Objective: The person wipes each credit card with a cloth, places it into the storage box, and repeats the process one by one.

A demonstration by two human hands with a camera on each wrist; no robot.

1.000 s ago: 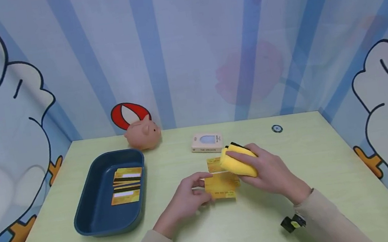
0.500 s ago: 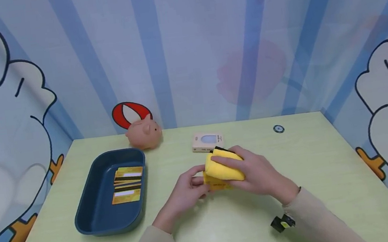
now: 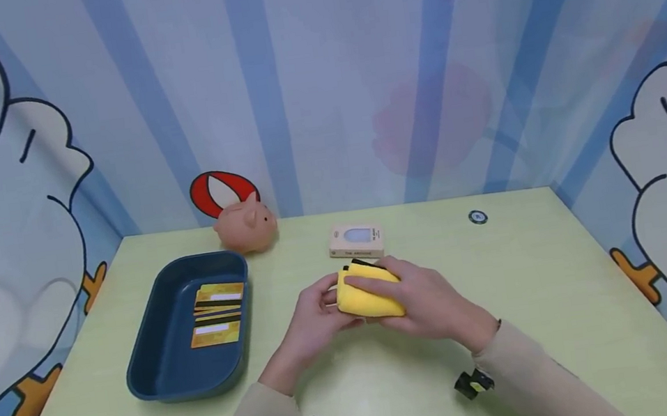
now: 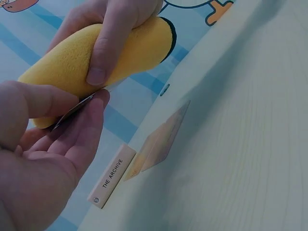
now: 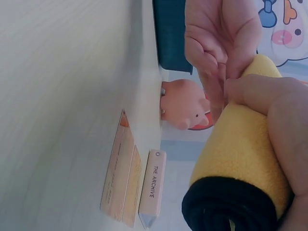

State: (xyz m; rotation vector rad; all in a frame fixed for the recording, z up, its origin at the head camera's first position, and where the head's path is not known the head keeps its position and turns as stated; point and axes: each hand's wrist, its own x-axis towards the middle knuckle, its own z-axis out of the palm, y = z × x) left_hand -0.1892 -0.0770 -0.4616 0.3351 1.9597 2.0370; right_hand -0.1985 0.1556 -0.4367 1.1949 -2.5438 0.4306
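In the head view my left hand (image 3: 316, 319) and right hand (image 3: 430, 294) meet above the middle of the table. My left thumb and fingers pinch a thin card (image 4: 72, 115), seen nearly edge-on in the left wrist view. A folded yellow cloth (image 3: 367, 295) with black edging is gripped in my right hand, its thumb pressing the cloth against the card. The cloth hides most of the card. Below, gold cards (image 5: 120, 178) lie overlapping on the table, hidden behind the hands in the head view.
A dark blue tray (image 3: 160, 361) at left holds several gold cards (image 3: 217, 314) with black stripes. Behind it stands a pink piggy bank (image 3: 245, 226). A small box (image 3: 355, 241) marked "THE ARCHIVE" lies beyond my hands. A round chip (image 3: 477, 217) sits at back right.
My right hand has brought the yellow cloth leftward onto the card at my left fingertips. The card's gold face, visible earlier, is now covered.
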